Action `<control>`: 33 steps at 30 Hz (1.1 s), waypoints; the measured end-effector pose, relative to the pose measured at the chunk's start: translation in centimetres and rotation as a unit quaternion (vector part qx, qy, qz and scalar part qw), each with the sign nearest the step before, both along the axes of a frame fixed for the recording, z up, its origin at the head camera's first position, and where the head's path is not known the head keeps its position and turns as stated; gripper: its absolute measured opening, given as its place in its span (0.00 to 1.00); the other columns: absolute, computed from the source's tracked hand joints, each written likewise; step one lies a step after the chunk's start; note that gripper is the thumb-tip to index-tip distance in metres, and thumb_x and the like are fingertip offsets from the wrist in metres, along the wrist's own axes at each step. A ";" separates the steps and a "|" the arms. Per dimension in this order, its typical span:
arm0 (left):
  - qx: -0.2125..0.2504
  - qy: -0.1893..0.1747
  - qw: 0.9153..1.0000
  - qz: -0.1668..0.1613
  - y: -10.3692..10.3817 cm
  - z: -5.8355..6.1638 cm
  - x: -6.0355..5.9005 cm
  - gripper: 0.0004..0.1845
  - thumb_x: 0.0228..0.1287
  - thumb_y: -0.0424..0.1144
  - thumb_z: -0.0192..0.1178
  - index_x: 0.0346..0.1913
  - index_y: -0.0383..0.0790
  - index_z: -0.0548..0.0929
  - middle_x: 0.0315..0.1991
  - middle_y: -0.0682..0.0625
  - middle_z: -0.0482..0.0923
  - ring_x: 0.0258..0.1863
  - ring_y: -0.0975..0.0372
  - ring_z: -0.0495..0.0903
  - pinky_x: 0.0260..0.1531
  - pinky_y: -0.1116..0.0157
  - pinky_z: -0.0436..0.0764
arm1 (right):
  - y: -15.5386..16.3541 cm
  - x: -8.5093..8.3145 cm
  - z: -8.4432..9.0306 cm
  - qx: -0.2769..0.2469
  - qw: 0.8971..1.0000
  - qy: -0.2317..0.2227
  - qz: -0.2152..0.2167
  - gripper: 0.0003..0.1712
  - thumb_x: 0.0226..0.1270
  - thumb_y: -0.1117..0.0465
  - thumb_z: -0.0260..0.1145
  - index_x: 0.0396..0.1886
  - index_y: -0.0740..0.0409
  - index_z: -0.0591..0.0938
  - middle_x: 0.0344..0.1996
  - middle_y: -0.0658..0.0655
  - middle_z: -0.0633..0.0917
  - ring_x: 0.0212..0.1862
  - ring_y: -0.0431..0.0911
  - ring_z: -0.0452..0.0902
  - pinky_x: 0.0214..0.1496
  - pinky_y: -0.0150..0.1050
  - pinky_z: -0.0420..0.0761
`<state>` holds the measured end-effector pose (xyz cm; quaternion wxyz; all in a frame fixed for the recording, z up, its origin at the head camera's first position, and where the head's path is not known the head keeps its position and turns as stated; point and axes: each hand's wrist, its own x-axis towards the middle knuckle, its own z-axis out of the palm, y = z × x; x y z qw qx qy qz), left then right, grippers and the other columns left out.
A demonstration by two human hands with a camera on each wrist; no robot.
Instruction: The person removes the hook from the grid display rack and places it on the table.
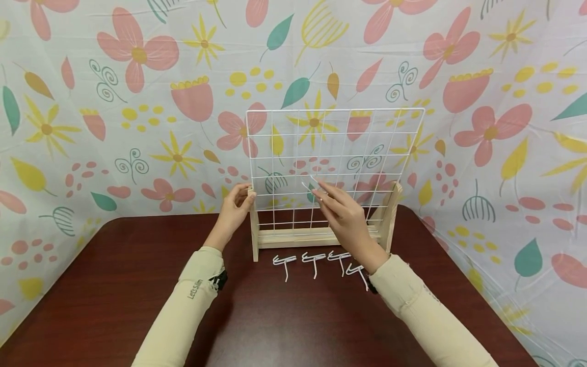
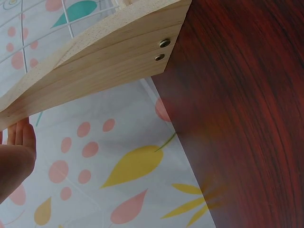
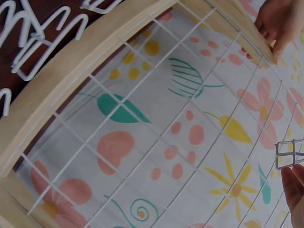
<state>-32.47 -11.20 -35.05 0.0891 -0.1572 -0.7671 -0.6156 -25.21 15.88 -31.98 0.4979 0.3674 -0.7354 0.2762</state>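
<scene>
A white wire grid panel [image 1: 335, 153] stands upright in a pale wooden stand [image 1: 316, 237] at the back of a dark red-brown table [image 1: 284, 316]. My left hand [image 1: 243, 196] grips the top of the stand's left post [image 2: 104, 52], with fingers and thumb round it. My right hand [image 1: 321, 196] pinches a small white wire hook [image 1: 314, 183] against the lower middle of the grid. The right wrist view shows that hook [image 3: 289, 153] held by my fingertips [image 3: 297, 187] at the wires. Several more white hooks [image 1: 314, 261] lie in a row on the table just before the stand.
A flower-patterned cloth [image 1: 114, 102] hangs behind and to both sides of the table. The stand's base rail [image 3: 71, 71] runs along the grid's bottom edge. Two screws [image 2: 162, 50] sit in the left post near the table top.
</scene>
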 end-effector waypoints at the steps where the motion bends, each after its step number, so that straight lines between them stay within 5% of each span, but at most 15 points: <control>1: 0.000 0.000 1.000 0.000 0.0 0.0 0.0 0.21 0.72 0.41 0.55 0.64 0.39 0.70 0.58 0.38 0.74 0.53 0.50 0.75 0.53 0.56 0.74 | 0.1 0.1 -0.1 -0.002 1.000 -0.003 0.000 0.19 0.55 0.79 0.68 0.47 0.65 0.85 0.51 0.66 0.82 0.46 0.58 0.81 0.42 0.44 0.82; 8: -0.005 0.004 1.000 0.002 -0.1 -0.1 -0.1 0.21 0.72 0.41 0.54 0.65 0.39 0.70 0.58 0.38 0.74 0.53 0.50 0.75 0.52 0.56 0.75 | 1.1 0.5 -1.0 0.009 1.000 -0.008 -0.005 0.21 0.50 0.81 0.69 0.46 0.65 0.86 0.50 0.66 0.82 0.44 0.58 0.81 0.37 0.43 0.81; 17: -0.007 0.005 1.000 0.003 0.0 0.0 0.1 0.21 0.72 0.41 0.55 0.64 0.40 0.70 0.57 0.39 0.74 0.52 0.50 0.75 0.52 0.56 0.75 | 2.4 0.8 -2.3 0.035 0.999 -0.034 -0.007 0.17 0.58 0.74 0.67 0.48 0.64 0.85 0.51 0.64 0.83 0.50 0.57 0.79 0.50 0.42 0.79; 25: -0.011 0.001 1.000 0.007 0.0 0.0 -0.1 0.21 0.72 0.41 0.55 0.65 0.41 0.70 0.57 0.39 0.75 0.52 0.50 0.75 0.52 0.56 0.75 | 3.3 1.0 -3.1 0.047 0.998 -0.028 -0.002 0.22 0.54 0.77 0.69 0.49 0.62 0.85 0.53 0.61 0.82 0.50 0.56 0.79 0.51 0.41 0.79; 30: -0.009 0.005 1.000 0.007 0.0 0.0 -0.1 0.21 0.72 0.41 0.55 0.64 0.40 0.70 0.57 0.39 0.75 0.52 0.50 0.75 0.51 0.57 0.75 | 4.0 1.2 -3.7 0.056 0.998 -0.030 0.006 0.12 0.69 0.66 0.63 0.50 0.61 0.85 0.53 0.61 0.82 0.49 0.57 0.79 0.52 0.39 0.78; 33: -0.009 0.006 1.000 0.007 -0.1 0.0 -0.1 0.21 0.72 0.41 0.55 0.64 0.40 0.70 0.57 0.39 0.75 0.52 0.50 0.75 0.51 0.57 0.75 | 4.3 1.2 -4.2 0.067 0.997 -0.030 0.005 0.16 0.75 0.58 0.56 0.49 0.61 0.85 0.53 0.61 0.82 0.49 0.57 0.80 0.53 0.40 0.78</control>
